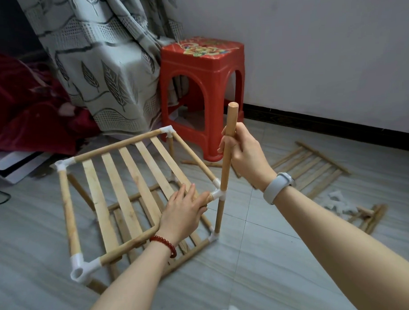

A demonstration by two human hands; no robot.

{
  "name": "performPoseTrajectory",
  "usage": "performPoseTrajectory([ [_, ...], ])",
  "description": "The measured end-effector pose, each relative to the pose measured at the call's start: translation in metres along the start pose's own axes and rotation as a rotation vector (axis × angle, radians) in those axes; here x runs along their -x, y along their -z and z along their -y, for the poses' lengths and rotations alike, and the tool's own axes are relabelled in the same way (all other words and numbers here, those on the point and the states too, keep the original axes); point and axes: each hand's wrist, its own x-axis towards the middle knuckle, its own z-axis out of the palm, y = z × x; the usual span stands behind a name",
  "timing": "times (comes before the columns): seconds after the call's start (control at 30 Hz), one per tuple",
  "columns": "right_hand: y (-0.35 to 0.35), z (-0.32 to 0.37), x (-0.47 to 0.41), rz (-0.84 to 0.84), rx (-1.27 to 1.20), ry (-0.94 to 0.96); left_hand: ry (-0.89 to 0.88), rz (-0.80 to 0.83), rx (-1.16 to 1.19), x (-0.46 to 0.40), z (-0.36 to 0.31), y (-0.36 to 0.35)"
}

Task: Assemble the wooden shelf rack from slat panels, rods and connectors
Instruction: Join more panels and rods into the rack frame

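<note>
A two-level wooden rack stands on the tiled floor, its upper slat panel (pixel 121 188) joined by white plastic connectors to rods. My right hand (pixel 241 151) grips an upright wooden rod (pixel 230 130) whose lower end sits in the white corner connector (pixel 217 193). My left hand (pixel 185 210) grips the panel's front rail right beside that connector. Another white connector (pixel 81 267) at the near left corner has an open socket. A lower slat panel (pixel 140 217) lies beneath.
A red plastic stool (pixel 202 90) stands behind the rack beside a patterned curtain (pixel 107 65). Another slat panel (pixel 313 165) lies on the floor at right, with loose rods (pixel 372 218) and white connectors (pixel 337 201) nearby. Red cloth (pixel 23 110) is piled at left.
</note>
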Motion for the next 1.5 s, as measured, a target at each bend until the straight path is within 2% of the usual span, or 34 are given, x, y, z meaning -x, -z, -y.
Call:
performPoseTrajectory([
  [0.13, -0.008, -0.008, 0.003, -0.139, 0.019, -0.032, 0.008, 0.049, 0.032, -0.006, -0.005, 0.000],
  [0.23, -0.007, -0.010, 0.007, -0.154, -0.003, -0.082, -0.007, 0.072, 0.024, -0.007, -0.009, 0.001],
  [0.4, 0.007, -0.002, 0.007, 0.036, -0.020, -0.090, 0.030, 0.059, 0.032, 0.001, -0.013, 0.016],
  [0.5, 0.021, -0.003, 0.008, 0.226, 0.047, -0.088, 0.044, -0.058, 0.080, 0.008, -0.027, 0.031],
  [0.6, 0.049, -0.031, 0.018, 0.285, 0.245, -0.223, -0.097, -0.223, 0.195, 0.012, -0.055, 0.039],
  [0.7, 0.079, -0.081, 0.033, 0.277, 0.425, -0.416, -0.151, -0.134, 0.319, -0.004, -0.090, 0.036],
  [0.77, 0.095, -0.121, 0.045, 0.251, 0.473, -0.521, -0.096, -0.039, 0.410, -0.034, -0.112, 0.023],
  [0.97, 0.102, -0.254, 0.061, 0.221, 0.583, -0.676, 0.359, 0.134, 0.654, -0.144, -0.145, -0.046],
  [1.03, 0.093, -0.301, 0.053, 0.232, 0.623, -0.671, 0.475, 0.170, 0.696, -0.181, -0.146, -0.081],
  [1.1, 0.078, -0.346, 0.040, 0.267, 0.674, -0.612, 0.520, 0.187, 0.724, -0.219, -0.145, -0.120],
  [1.17, 0.061, -0.385, 0.025, 0.295, 0.703, -0.525, 0.469, 0.176, 0.672, -0.251, -0.139, -0.156],
  [1.27, 0.030, -0.428, 0.003, 0.341, 0.709, -0.403, 0.345, 0.183, 0.475, -0.288, -0.124, -0.204],
  [1.33, 0.013, -0.453, -0.004, 0.375, 0.769, -0.360, 0.263, 0.234, 0.355, -0.311, -0.115, -0.231],
  [1.43, 0.007, -0.472, -0.002, 0.335, 0.895, -0.330, 0.158, 0.303, 0.178, -0.331, -0.111, -0.254],
  [1.5, 0.008, -0.469, 0.005, 0.229, 0.972, -0.257, 0.126, 0.180, 0.106, -0.322, -0.116, -0.265],
])
